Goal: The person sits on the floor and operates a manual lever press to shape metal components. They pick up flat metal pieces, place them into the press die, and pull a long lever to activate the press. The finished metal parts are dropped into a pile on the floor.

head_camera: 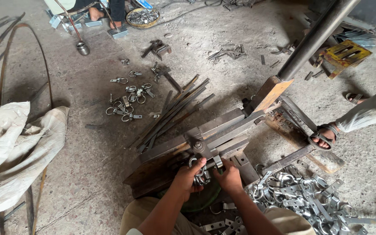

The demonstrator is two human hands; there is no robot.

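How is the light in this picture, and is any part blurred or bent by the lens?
Head view: soft, even daylight with faint shadows; mild glare on the pile of shiny metal ring clamps; left hand and right hand are sharp; the long dark steel lever bar leans from wide-angle distortion.

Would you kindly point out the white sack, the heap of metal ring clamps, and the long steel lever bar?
white sack (9, 152), head view, on its crumpled middle.
heap of metal ring clamps (301, 198), head view, on the pile's centre.
long steel lever bar (316, 37), head view, midway along its dark shaft.
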